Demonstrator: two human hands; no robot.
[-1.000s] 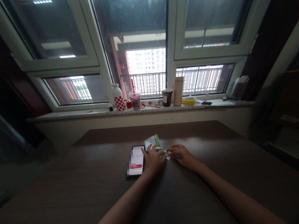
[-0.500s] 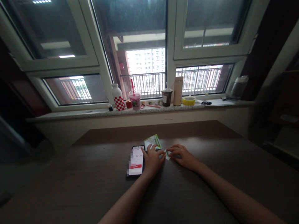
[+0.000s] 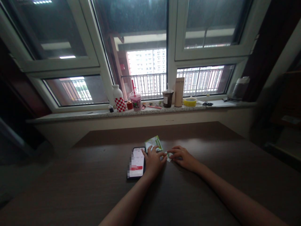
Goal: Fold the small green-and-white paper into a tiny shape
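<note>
Between my hands, low at the table top, is a small green-and-white piece (image 3: pixel 168 157) of paper or film; its exact kind is too small to tell. My left hand (image 3: pixel 154 160) has its thumb and index finger closed at the left edge of the piece, the other fingers spread toward the packet and phone. My right hand (image 3: pixel 182 157) pinches the piece from the right, its fingers bent and partly covering it. Just beyond my left fingertips lies a flat green-and-white packet (image 3: pixel 155 142). A phone (image 3: pixel 137 161) with a lit timer screen lies beside my left hand.
Under my forearms is a dark brown table (image 3: pixel 94 188). On the window sill (image 3: pixel 77 115) behind it stand a checkered bottle (image 3: pixel 119 102), a pink drink cup (image 3: pixel 135 102), a dark drink cup (image 3: pixel 167 99), a tan box (image 3: pixel 179 92) and a yellow tape roll (image 3: pixel 190 102).
Both hands stay almost where they were, fingers still at the small piece. The phone's timer has advanced by a second.
</note>
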